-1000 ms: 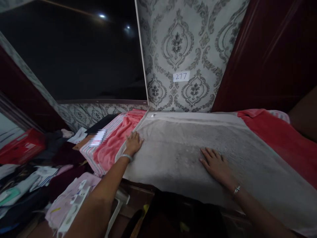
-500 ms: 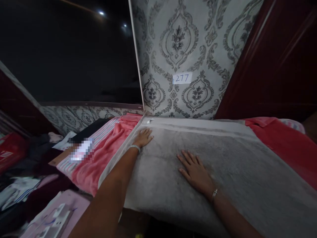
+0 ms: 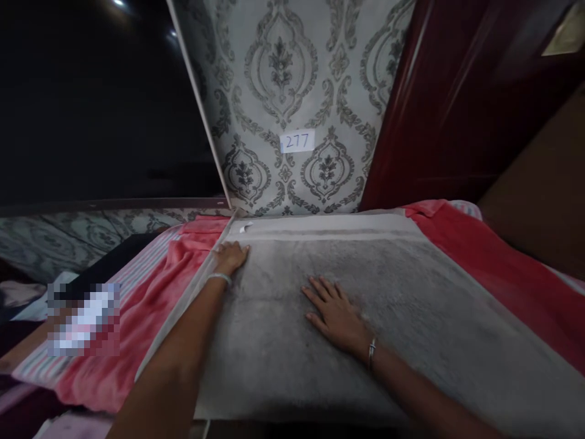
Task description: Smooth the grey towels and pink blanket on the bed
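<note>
In the head view, rests the left hand (image 3: 231,257) palm down by the far left corner of the grey plush cloth with a paler band along its far side (image 3: 274,329), just below a small white fabric tag (image 3: 245,228). Lays the right hand (image 3: 340,320) flat nearer the middle, fingers fanned. Has both hands open and apart, clamped on nothing; left fingertips too blurred to place exactly against the edge.

Probably uses the left palm to steady the corner and the spread right fingers to press a broader patch flat. Has the grey cloth spread wide over coral-pink plush fabric with a striped border (image 3: 159,280) at left and beside bright red plush fabric (image 3: 493,268) at right, far side close to the grey damask-patterned wallpaper (image 3: 283,73). Cannot tell what bears the layers underneath.

Compared with 1.0 s ago, has shifted the left hand farther up the left side, closer to the tag, and brought the right hand leftward over the cloth, narrowing the gap between the 2. Compared with 0.5 s ago, shows little change: left hand slightly nearer the left edge, right hand in about the same spot. Has also turned the view rightward, cutting off more of the large black screen (image 3: 100,110) and losing the red box at left.
</note>
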`<state>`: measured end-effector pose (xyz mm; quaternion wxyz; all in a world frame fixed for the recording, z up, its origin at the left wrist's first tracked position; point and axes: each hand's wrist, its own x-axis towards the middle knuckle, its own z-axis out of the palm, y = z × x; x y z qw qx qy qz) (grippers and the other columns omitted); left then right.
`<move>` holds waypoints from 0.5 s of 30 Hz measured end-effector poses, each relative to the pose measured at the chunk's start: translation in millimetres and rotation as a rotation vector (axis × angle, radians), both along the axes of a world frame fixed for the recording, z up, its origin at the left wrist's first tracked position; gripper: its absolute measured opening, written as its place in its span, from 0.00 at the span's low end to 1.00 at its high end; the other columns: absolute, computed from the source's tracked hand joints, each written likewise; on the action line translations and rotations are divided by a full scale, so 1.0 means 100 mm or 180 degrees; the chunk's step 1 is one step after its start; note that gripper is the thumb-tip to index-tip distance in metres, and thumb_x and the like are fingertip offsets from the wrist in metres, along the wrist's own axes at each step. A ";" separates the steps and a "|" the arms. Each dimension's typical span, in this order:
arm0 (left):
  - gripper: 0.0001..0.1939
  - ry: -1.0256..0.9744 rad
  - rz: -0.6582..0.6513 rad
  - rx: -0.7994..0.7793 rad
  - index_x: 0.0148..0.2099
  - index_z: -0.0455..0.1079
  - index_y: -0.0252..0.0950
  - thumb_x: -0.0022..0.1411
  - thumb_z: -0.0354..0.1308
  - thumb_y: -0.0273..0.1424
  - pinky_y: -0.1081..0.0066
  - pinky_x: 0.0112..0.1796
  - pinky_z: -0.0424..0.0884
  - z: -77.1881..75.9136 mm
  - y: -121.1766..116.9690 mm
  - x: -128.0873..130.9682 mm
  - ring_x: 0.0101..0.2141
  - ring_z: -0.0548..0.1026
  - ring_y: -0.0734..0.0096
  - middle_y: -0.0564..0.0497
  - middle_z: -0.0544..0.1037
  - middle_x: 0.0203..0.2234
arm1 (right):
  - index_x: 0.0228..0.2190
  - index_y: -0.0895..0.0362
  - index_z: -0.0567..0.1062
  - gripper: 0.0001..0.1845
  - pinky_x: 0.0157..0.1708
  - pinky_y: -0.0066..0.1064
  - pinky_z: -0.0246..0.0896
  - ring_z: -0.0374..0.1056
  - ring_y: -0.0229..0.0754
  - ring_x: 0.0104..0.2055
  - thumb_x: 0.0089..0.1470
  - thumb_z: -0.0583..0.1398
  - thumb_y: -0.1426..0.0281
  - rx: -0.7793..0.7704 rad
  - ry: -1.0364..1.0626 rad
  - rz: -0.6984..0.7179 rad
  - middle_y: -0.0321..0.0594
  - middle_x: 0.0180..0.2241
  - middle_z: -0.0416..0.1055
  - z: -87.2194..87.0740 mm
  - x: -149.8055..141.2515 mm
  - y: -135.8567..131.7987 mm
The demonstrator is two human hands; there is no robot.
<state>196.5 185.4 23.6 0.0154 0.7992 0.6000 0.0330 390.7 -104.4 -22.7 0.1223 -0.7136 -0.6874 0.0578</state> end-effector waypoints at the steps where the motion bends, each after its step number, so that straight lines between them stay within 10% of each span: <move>1: 0.37 -0.0011 -0.0209 0.0040 0.71 0.58 0.34 0.70 0.40 0.51 0.37 0.63 0.55 -0.01 -0.10 0.07 0.68 0.56 0.38 0.33 0.59 0.69 | 0.69 0.48 0.60 0.32 0.69 0.61 0.36 0.41 0.57 0.74 0.67 0.52 0.55 0.0044 0.0007 -0.0025 0.43 0.72 0.47 0.06 -0.01 0.04; 5: 0.34 0.0042 -0.1075 0.0224 0.74 0.53 0.44 0.72 0.39 0.48 0.40 0.65 0.50 -0.18 -0.49 0.35 0.71 0.48 0.43 0.45 0.52 0.73 | 0.68 0.49 0.61 0.31 0.68 0.59 0.41 0.48 0.56 0.71 0.68 0.53 0.56 0.0297 -0.0007 -0.0027 0.47 0.70 0.54 0.27 -0.05 0.42; 9: 0.34 0.0133 -0.1044 0.0192 0.75 0.52 0.44 0.72 0.39 0.48 0.39 0.66 0.49 -0.29 -0.59 0.46 0.72 0.47 0.42 0.46 0.51 0.73 | 0.69 0.47 0.60 0.33 0.69 0.55 0.42 0.46 0.53 0.72 0.68 0.50 0.49 0.0229 -0.0150 0.0266 0.40 0.72 0.50 0.26 0.15 0.86; 15: 0.35 0.0133 -0.1000 0.0114 0.74 0.54 0.40 0.70 0.41 0.47 0.40 0.66 0.48 -0.23 -0.09 0.26 0.72 0.48 0.46 0.43 0.51 0.73 | 0.69 0.48 0.58 0.33 0.69 0.54 0.42 0.44 0.54 0.73 0.70 0.47 0.50 -0.0191 -0.0491 -0.0704 0.39 0.73 0.47 0.16 1.56 0.66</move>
